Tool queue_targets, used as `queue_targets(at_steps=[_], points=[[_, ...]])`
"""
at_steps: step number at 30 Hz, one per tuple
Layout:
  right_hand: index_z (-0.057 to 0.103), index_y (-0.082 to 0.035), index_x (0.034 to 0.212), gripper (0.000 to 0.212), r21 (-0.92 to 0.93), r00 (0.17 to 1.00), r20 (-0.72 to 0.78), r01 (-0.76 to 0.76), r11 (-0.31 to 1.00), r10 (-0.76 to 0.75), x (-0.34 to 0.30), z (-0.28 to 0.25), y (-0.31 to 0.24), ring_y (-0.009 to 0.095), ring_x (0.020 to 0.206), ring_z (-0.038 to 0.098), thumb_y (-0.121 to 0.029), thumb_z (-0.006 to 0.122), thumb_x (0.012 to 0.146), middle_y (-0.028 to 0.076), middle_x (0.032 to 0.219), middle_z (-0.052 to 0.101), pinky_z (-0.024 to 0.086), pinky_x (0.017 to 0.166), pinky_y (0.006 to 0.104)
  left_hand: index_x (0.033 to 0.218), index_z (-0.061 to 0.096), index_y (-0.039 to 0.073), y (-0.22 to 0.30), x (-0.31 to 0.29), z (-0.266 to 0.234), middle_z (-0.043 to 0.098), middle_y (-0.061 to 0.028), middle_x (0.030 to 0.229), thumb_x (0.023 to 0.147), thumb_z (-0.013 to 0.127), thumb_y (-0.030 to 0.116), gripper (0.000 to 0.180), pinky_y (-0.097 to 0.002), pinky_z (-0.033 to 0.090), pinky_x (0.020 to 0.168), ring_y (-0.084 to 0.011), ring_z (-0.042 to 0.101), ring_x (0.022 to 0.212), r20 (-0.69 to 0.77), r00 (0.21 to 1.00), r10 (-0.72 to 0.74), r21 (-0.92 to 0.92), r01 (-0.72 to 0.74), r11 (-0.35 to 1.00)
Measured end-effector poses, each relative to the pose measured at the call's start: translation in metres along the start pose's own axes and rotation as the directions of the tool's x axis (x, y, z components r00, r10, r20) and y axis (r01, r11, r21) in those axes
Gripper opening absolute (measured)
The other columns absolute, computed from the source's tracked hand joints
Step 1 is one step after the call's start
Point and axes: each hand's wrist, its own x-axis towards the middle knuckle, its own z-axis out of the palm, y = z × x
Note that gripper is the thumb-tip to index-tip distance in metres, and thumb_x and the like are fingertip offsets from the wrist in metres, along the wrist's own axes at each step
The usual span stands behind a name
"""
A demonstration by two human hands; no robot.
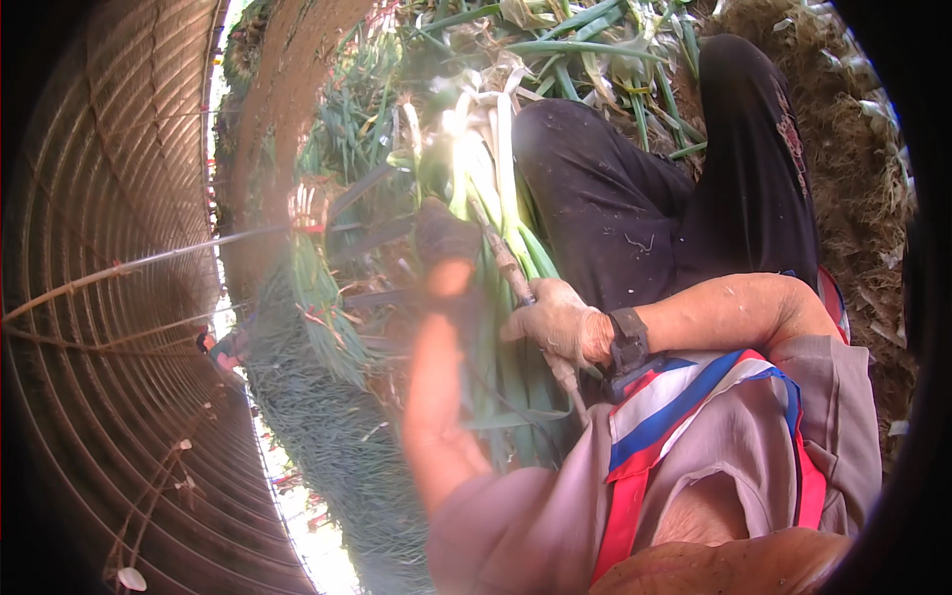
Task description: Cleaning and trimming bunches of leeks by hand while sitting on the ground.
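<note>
A bundle of green onions (509,188), with pale stalks and long green leaves, lies in front of me beside my bent leg. My left hand (446,233), in a dark glove, is closed around the stalks at the bundle's left side; glare and blur hide its fingertips. A brown, knobbly wooden stick (508,266) slants over the bundle, its lower end close to my shirt. My right hand (555,322), in a pale, dirty glove, grips this stick around its middle. On the right wrist sits a dark watch.
More green onions (585,50) lie loose beyond my knees. At left, a long pile of green onions (327,446) runs beside the ribbed tunnel wall (129,198). A thin pole (149,263) reaches across from that wall. Dry roots or straw (843,169) cover the ground at right.
</note>
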Motion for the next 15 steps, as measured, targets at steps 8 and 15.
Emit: queue_targets(at_steps=[8,15], points=[[0.047,0.001,0.089,0.030,0.244,0.994,-0.091,-0.030,0.969,0.053,0.007,-0.007,-0.004,0.020,0.038,0.050,-0.015,0.070,0.077,0.007,0.060,0.050,0.042,0.036,0.0369,0.117,0.056,-0.004,-0.024,-0.028,0.002,0.066,-0.0230,0.099,0.068,0.078,0.030,0.064,-0.0402,0.050,0.084,-0.0334,0.065,0.096,-0.019,0.996,0.093,-0.052,-0.094,0.994],[0.047,0.001,0.088,0.028,0.244,0.998,-0.060,0.016,0.970,-0.001,0.012,-0.011,-0.015,0.020,0.034,0.048,-0.013,0.069,0.077,0.007,0.059,0.049,0.041,0.031,0.0368,0.124,0.055,-0.001,-0.045,-0.088,-0.001,0.066,-0.0229,0.104,0.071,0.076,0.028,0.064,-0.0397,0.049,0.086,-0.0318,0.064,0.098,-0.001,0.985,0.174,-0.069,-0.173,0.982]])
